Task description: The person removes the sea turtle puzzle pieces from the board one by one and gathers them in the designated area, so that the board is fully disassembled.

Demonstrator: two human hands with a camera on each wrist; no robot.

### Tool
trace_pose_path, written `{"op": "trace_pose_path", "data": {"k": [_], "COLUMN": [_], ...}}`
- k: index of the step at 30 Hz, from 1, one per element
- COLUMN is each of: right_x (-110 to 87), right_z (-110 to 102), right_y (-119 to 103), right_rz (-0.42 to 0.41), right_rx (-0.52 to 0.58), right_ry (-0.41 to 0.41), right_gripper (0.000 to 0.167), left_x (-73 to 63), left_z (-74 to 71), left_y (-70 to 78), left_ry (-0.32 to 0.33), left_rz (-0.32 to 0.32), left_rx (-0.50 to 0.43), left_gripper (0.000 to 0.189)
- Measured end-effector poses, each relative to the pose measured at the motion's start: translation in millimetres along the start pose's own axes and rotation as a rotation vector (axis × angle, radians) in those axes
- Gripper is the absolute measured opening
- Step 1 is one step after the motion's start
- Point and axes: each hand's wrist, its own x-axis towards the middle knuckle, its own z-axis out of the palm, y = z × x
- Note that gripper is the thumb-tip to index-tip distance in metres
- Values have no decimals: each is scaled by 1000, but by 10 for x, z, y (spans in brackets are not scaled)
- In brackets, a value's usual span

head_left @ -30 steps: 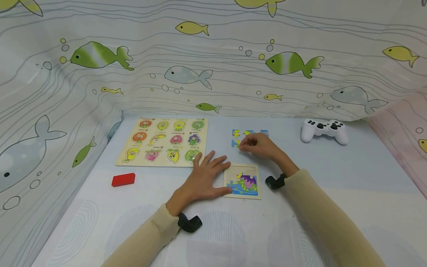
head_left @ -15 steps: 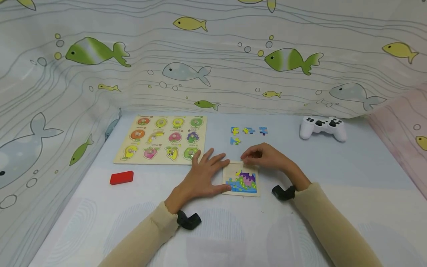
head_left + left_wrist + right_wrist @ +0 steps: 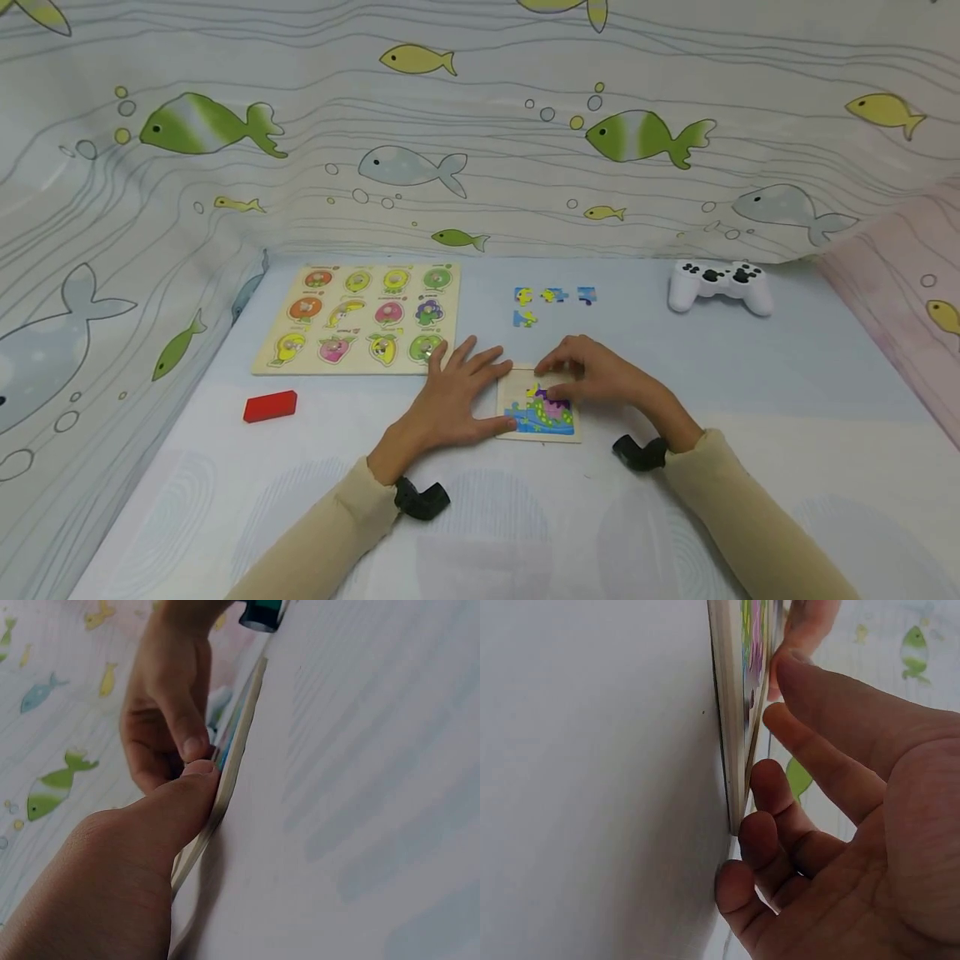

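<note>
Nearest our left fingertips lies a beige rectangular wooden board of fruit shapes [image 3: 360,342]. Our left hand [image 3: 453,402] has its fingers straight and spread, its thumb resting on the near-left rim of a small, pale, square wooden puzzle tray [image 3: 515,385]. Our right hand [image 3: 600,372] bends over the tray's far right part, outer fingers curled; we cannot tell whether thumb and forefinger pinch a piece. To fit a piece well, we should brace the rim lightly, match tab to notch, then press flat.

The tray sits before us, sides roughly square to us, with no clear long axis. Its purple, pink, green and blue picture [image 3: 551,411] faces us, with the blue strip along the near edge, running left to right. Beyond the tray lie four small blue-and-yellow jigsaw pieces [image 3: 557,295], one nearer than the other three.
</note>
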Motion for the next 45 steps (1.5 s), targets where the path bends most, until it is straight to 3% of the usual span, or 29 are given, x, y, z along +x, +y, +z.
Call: {"op": "trace_pose_path", "data": {"k": [9, 18, 45], "right_x": [-72, -76, -87], "right_z": [39, 43, 47], "right_y": [-61, -94, -169], "right_rz": [-32, -76, -75], "right_rx": [-84, -144, -190], "right_ry": [-30, -21, -35], "right_gripper": [39, 32, 35], "left_x": [-12, -14, 9], "left_z": [14, 1, 2], "left_y": [12, 2, -6], "left_ry": [4, 22, 28], "left_rz": [-2, 5, 15], "left_rx": [-12, 3, 24], "left_gripper": [81, 81, 83]}}
